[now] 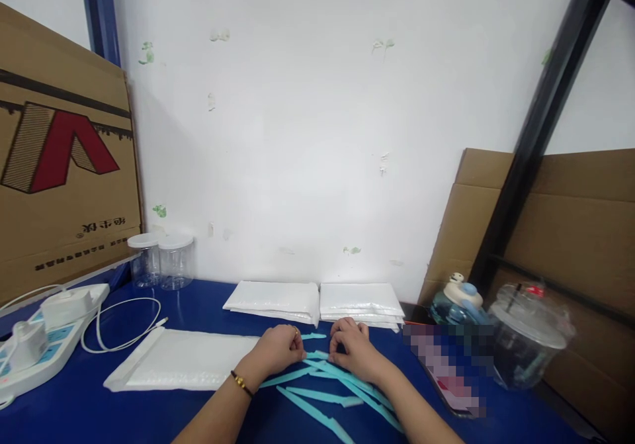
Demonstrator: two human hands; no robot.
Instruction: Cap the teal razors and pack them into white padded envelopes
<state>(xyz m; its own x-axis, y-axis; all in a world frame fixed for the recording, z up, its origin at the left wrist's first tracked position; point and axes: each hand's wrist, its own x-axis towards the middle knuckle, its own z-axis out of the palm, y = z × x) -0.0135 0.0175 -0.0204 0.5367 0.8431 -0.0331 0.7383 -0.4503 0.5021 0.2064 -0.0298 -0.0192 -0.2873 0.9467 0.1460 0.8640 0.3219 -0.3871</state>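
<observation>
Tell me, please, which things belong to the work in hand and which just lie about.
Apparently in use:
slim turquoise plastic sticks, by the left hand and right hand
probably the flat white padded envelopes

Seemingly lying about:
clear cylindrical plastic jars with white lids
white plastic power strip
thin white cable

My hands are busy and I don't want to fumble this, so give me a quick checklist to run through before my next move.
1. Secure grip: cannot tell. Teal shows between the left hand and right hand, but finger contact is unclear.
2. Teal tools separated: not ok. Several cross or overlap near the right hand.
3. Front white packet free of the left hand: cannot tell. The hand hides its right end.
4. Back white packets lying flat: ok. They sit side by side by the wall.
5. Clear jars lidded: ok. Both have white lids.
</observation>
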